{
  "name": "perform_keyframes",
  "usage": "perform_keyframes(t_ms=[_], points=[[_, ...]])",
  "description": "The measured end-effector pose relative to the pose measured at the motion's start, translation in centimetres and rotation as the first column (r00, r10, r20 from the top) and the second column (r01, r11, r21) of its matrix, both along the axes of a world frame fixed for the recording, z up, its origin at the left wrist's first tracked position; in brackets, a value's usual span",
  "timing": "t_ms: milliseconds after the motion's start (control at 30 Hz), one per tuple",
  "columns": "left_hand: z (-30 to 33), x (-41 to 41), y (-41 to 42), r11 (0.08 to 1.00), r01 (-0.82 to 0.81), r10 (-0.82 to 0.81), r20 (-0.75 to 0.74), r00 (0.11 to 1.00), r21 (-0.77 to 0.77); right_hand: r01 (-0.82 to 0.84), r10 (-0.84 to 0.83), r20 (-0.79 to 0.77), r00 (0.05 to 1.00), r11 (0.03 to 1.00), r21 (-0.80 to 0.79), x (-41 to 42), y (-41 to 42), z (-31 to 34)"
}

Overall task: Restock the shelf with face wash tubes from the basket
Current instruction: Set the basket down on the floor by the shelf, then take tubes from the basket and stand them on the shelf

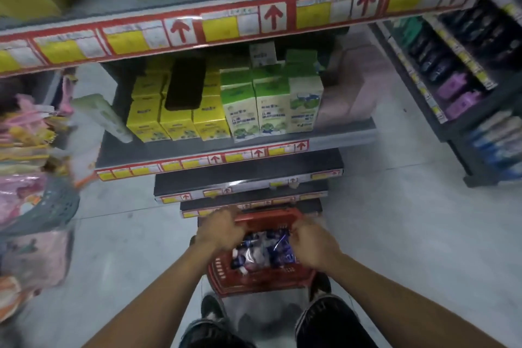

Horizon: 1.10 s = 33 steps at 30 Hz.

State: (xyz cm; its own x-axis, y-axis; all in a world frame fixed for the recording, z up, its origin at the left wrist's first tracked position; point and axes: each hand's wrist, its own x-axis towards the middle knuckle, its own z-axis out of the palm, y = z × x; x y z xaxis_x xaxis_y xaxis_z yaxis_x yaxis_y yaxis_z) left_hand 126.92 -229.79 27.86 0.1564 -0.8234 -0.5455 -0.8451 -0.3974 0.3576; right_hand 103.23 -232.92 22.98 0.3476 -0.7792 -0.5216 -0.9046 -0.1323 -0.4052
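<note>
Down at the floor between your feet, your left hand (223, 230) curls over the far-left rim of the red basket (262, 280), fingers wrapped round the plastic edge. Your right hand (312, 246) reaches in from the right side, fingers bent among the contents; motion blur hides whether they grip a tube or the rim, so I cannot tell which. Between your two hands lie the face wash tubes (261, 248), a loose heap of glossy blue and white packs lying at mixed angles, so no single long axis or pointing direction can be read. The basket is a rectangular moulded tub with slotted walls, its long axis running away from you toward the shelving.

Just beyond your hands the lower shelves (248, 178) step back as dark, flat boards edged with red and yellow price strips. Higher above your hands, a grey shelf carries upright cardboard cartons: yellow boxes (175, 118) to the left, green and white boxes (264, 104) to the right, with a matte black box (185, 85) lying on the yellow ones. Far to the left of your left hand sits a grey perforated bin (53, 206) of pink packets
</note>
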Motion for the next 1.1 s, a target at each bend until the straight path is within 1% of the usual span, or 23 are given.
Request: perform_keyframes(t_ms=[133,233,333,433,500,600,700,767,900,1000,1100], points=[[-4.1,-1.1,-0.1,0.999,-0.005,0.006,-0.009,1.0,0.041,0.026,-0.026,-0.01,1.0,0.998,0.063,-1.4,-0.1,-4.1],[-9.2,-0.6,0.4,0.996,-0.001,-0.001,0.018,1.0,0.092,0.049,-0.045,-0.031,0.998,0.992,0.114,-1.0,0.0,-8.6],[-17.0,0.9,1.1,0.988,-0.027,0.033,-0.036,0.999,0.151,0.055,-0.05,-0.041,0.998,0.989,0.14,0.1,0.3,-15.1],[-25.0,2.2,1.5,0.981,-0.015,0.027,-0.063,0.998,0.192,0.045,-0.033,-0.072,0.997,0.986,0.162,1.3,0.4,-22.8],[-30.3,3.0,1.8,0.984,-0.011,0.024,-0.073,0.997,0.177,0.02,-0.008,-0.083,0.997,0.989,0.146,2.2,0.2,-28.3],[-38.2,4.0,1.9,0.986,-0.006,0.015,-0.057,0.998,0.164,-0.036,0.054,-0.099,0.994,0.984,0.175,3.5,-0.2,-36.7],[-45.1,4.7,1.4,0.992,-0.014,0.02,-0.042,0.999,0.129,0.035,-0.023,-0.085,0.996,0.99,0.137,5.1,-1.1,-42.4],[-49.0,5.2,1.3,0.994,-0.012,0.015,-0.03,0.999,0.106,0.035,-0.022,-0.104,0.994,0.992,0.123,5.6,-1.3,-46.5],[-53.4,5.4,1.6,0.998,-0.047,0.049,-0.027,0.998,0.051,0.046,-0.037,-0.107,0.994,0.995,0.089,6.2,-1.2,-51.3],[-54.3,5.0,3.5,0.995,-0.094,0.094,-0.022,0.995,-0.033,0.048,-0.049,-0.078,0.996,0.999,-0.013,5.6,0.0,-51.7],[-53.7,4.1,6.9,0.994,-0.104,0.103,-0.033,0.994,-0.038,0.047,-0.05,-0.054,0.997,0.998,-0.053,4.6,2.6,-50.4]])
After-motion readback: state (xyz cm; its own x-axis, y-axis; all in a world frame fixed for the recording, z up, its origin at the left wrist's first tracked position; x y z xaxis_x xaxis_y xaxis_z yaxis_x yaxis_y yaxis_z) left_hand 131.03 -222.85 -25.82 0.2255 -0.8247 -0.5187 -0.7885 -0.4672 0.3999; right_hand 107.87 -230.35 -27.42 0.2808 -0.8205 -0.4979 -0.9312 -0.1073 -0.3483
